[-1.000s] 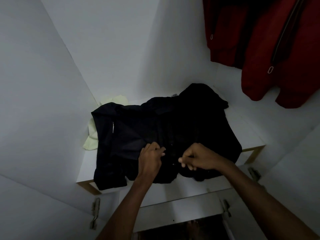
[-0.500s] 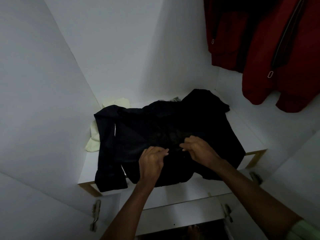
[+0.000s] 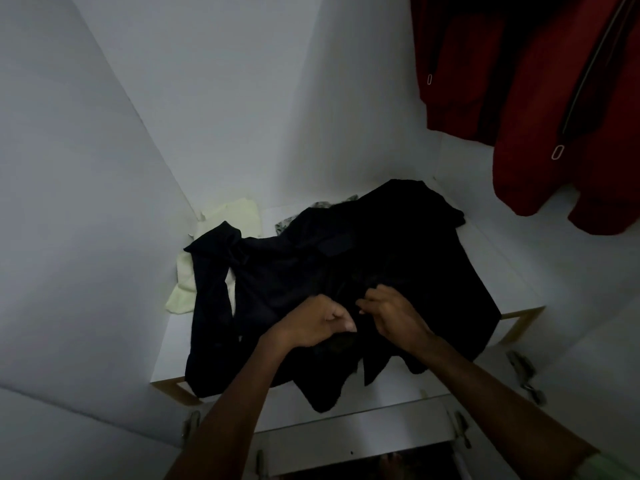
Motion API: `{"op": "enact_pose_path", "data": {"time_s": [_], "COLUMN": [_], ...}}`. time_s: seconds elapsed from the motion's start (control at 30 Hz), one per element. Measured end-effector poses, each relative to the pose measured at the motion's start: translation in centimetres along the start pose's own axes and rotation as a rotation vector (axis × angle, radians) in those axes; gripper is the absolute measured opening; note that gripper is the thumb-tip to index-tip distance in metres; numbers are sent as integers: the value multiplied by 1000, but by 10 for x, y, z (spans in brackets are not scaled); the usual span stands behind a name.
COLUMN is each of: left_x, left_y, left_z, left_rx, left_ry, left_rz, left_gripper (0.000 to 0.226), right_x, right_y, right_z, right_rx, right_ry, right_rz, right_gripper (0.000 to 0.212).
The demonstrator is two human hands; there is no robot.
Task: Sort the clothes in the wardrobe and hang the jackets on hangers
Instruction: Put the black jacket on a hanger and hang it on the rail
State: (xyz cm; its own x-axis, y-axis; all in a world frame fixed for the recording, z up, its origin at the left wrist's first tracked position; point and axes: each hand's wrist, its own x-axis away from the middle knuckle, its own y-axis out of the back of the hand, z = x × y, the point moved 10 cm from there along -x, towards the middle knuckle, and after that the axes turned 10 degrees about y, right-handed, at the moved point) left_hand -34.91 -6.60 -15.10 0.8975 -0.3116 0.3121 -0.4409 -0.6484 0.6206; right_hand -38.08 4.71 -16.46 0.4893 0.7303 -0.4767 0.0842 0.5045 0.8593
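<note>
A: Where is the black jacket (image 3: 332, 271) lying?
B: It's sprawling over the white wardrobe shelf (image 3: 512, 271), hem drooping past the front edge.
A: And each grip?
B: The left hand (image 3: 320, 322) and right hand (image 3: 393, 315) are both pinching its fabric. A red jacket (image 3: 540, 98) is hanging upper right; pale cloth (image 3: 239, 216) is peeking out behind.

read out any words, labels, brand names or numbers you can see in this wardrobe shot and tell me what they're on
None: no text can be read in this view.
Black garment on the shelf: no visible label or print; too dark to tell more.
Red jacket hanging at the upper right: only plain zip pulls, no lettering.
Pale yellow cloth and patterned cloth behind: no writing visible.
</note>
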Motion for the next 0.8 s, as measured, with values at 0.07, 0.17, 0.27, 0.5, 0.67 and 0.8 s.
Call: {"op": "enact_pose_path", "data": {"time_s": [0.07, 0.17, 0.27, 0.5, 0.67, 0.8], "left_x": [-13, -26, -74, -147, -112, -124], "left_y": [39, 97, 118, 166, 262, 229], "left_z": [-2, -6, 2, 21, 4, 18], "left_rx": [-119, -398, -660, -314, 32, 19], "left_ry": [36, 149, 321, 342, 159, 74], "left_rz": [-306, -750, -669, -255, -1066, -866], "left_gripper": [11, 34, 76, 22, 56, 114], "right_x": [0, -2, -2, -5, -3, 1], "right_y": [8, 10, 4, -3, -7, -11], "right_z": [-18, -29, -34, -43, -44, -42], "right_rx": [-13, -43, -76, -71, -56, -46], "right_ry": [-56, -60, -45, -36, -17, -13], "right_rz": [-41, -68, -44, 61, 26, 27], "right_gripper": [30, 27, 26, 28, 30, 32]}}
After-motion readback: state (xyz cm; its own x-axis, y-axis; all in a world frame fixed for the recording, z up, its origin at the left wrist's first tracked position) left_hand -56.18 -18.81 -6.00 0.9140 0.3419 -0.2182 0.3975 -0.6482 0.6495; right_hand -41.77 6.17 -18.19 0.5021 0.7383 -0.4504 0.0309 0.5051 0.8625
